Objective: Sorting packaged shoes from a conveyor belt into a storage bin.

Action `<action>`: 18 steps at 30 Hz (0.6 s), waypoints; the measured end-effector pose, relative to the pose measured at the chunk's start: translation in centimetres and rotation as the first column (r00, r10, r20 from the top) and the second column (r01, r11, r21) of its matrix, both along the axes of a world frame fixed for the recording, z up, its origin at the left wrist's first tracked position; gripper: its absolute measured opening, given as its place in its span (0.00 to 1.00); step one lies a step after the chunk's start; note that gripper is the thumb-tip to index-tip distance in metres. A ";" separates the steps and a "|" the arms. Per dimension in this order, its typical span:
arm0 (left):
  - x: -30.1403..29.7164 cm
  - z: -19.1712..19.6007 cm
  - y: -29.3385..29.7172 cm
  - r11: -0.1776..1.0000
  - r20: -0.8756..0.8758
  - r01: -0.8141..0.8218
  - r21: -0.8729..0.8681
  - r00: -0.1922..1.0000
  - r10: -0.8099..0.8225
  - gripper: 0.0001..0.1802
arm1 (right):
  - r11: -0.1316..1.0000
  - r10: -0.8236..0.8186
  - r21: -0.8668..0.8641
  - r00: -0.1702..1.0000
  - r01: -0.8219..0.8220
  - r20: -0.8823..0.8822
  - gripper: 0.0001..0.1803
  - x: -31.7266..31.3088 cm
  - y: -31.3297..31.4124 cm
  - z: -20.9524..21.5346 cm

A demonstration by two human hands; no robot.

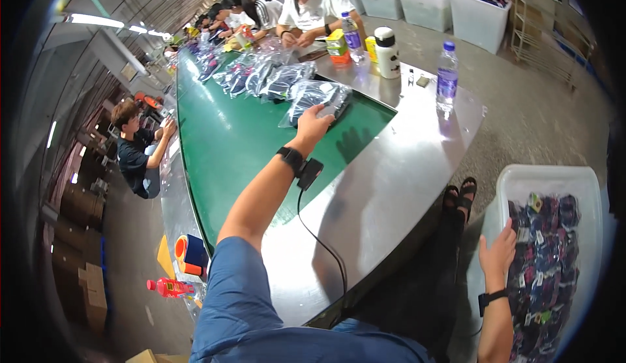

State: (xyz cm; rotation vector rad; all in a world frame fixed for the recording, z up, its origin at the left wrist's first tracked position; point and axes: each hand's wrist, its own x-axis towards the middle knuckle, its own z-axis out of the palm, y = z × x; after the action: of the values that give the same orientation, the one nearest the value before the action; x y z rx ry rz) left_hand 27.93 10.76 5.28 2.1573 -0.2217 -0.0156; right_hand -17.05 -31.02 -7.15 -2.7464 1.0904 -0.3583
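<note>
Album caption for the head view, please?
Left hand on a bagged bundle, right hand at the edge of a white bin.

The right forearm (497, 324), bin (551, 176) and carton (147, 357) are cut off by the lower edge, glare partly obscures the contents of the bag (314, 94) at the left hand (314, 126), and the farthest workers (203, 21) are blurred.

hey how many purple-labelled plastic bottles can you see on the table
2: one bottle stands right of the white flask, the other bottle left of it, beside stacked boxes. More may be hidden farther back.
</note>
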 end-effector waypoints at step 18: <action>-3.4 -6.7 2.2 0.989 0.498 -0.025 0.145 0.866 -0.051 0.23 | 1.000 -0.001 -0.025 0.998 -0.001 -0.066 0.57 0.6 0.1 -0.5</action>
State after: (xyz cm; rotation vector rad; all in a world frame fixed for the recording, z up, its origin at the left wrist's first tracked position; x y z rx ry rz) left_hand 24.54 12.95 -1.46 2.2716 -0.5500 0.5450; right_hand -16.50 -30.88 -7.61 -2.7986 1.1090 -0.2852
